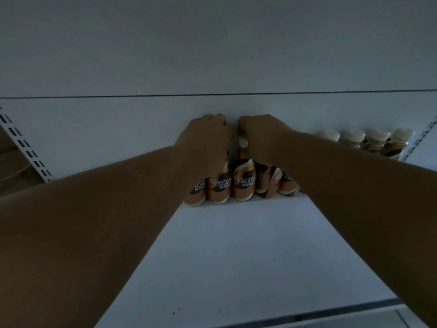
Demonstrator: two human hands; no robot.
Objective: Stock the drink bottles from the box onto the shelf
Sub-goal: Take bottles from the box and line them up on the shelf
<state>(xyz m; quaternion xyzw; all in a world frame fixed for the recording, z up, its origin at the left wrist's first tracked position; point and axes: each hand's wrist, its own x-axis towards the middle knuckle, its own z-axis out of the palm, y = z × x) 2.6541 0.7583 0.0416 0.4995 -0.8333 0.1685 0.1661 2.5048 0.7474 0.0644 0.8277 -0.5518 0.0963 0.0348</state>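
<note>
Several brown Nescafe drink bottles (243, 181) with white caps stand in a row at the back of the white shelf (236, 252). My left hand (203, 140) is closed over the tops of the leftmost bottles (218, 188). My right hand (262, 136) grips the tops of the bottles beside them, one white cap showing between the two hands. Both forearms reach deep into the shelf. Further right, several more bottles (376, 140) stand against the back panel, apart from my hands. The box is out of view.
The underside of the shelf above (212, 43) hangs low over the bottles. Slotted uprights (28, 150) stand at the left and at the right (423, 136). The shelf's dark front edge (307, 316) runs along the bottom right.
</note>
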